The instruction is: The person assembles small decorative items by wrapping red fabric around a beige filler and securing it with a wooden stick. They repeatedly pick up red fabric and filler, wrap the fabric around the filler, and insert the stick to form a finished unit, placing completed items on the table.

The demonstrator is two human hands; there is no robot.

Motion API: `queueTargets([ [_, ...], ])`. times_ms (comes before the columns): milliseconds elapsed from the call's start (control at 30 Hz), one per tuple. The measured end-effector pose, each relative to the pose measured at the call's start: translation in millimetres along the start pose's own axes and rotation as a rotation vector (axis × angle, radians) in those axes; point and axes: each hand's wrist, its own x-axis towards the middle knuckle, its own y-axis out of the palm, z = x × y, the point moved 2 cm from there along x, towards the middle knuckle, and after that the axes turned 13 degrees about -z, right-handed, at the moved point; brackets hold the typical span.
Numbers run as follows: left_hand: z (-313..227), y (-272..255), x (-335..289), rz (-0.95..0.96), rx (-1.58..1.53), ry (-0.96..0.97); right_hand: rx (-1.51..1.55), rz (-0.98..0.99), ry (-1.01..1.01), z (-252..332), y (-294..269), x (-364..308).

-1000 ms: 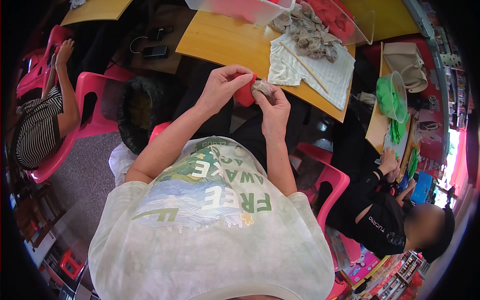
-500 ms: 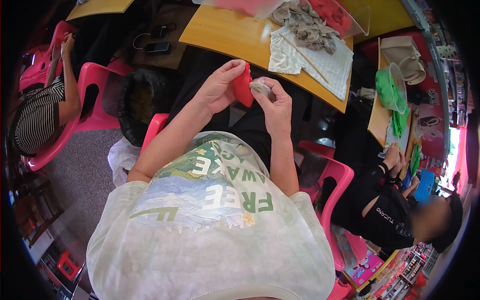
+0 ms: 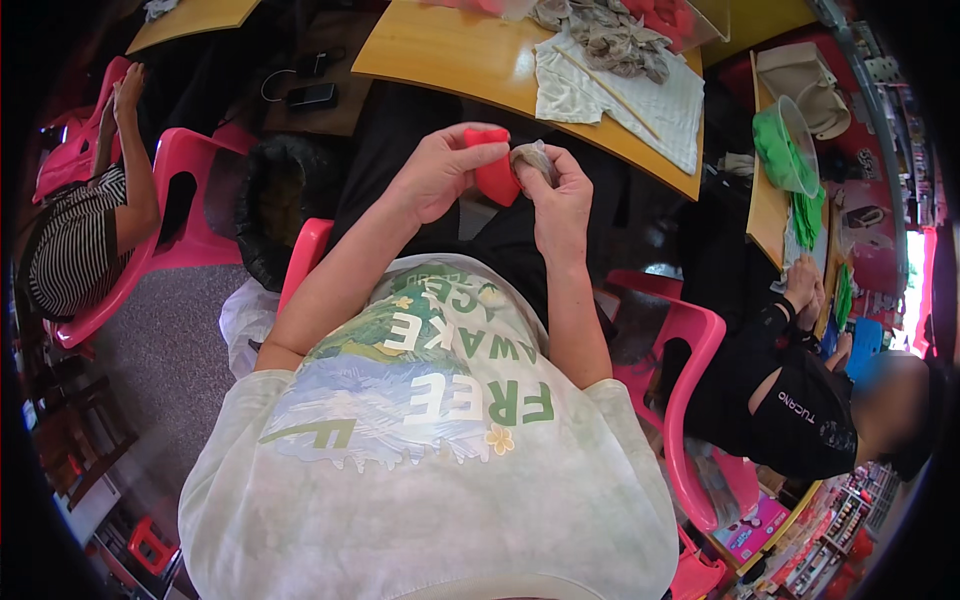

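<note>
So the red piece (image 3: 496,178) is up in the air over the lap, right between the two hands. The left hand (image 3: 436,176) has it pinched near the top, thumb lying across its face, and most of the red hangs down past the thumb on the right. The right hand (image 3: 562,200) is pinching a grey-brown wad (image 3: 532,160) between thumb and fingers, just beside the red piece's right edge. Can't tell if those two actually touch.

Room-wise, the hands sit short of the wooden table's (image 3: 450,50) near edge, with a dark gap ahead of them. The white cloth (image 3: 675,120) with a thin stick (image 3: 605,90) and crumpled grey-brown fabric (image 3: 610,40) on it is on the table, ahead and to the right. A pink chair edge (image 3: 305,262) runs close by the left forearm, and the black-lined bin (image 3: 262,240) is farther left.

Compared to half a second ago, the left thumb now lies over the red piece instead of beside it, the wad is slightly farther right, and the table sits higher in view.
</note>
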Motion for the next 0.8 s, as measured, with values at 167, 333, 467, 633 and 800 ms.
queueTargets([
  [167,3.7,-2.4,-0.4,-0.034,0.014,0.041,0.059,0.035,0.125,-1.8,2.9,-1.6],
  [333,12.8,-1.2,5.3,-0.009,-0.140,-0.046,-0.055,-0.034,-0.008,-6.7,-0.6,3.2],
  [467,20.0,-5.2,12.4,0.018,-0.218,-0.101,-0.148,-0.048,-0.036,-5.4,1.0,3.6],
  [633,18.8,-10.5,20.6,0.019,-0.201,-0.083,-0.216,0.104,-0.165,-2.4,-2.1,6.1],
  [800,12.0,-6.2,24.6,-0.001,-0.198,-0.058,-0.226,0.118,-0.199,1.4,-1.2,6.2],
])
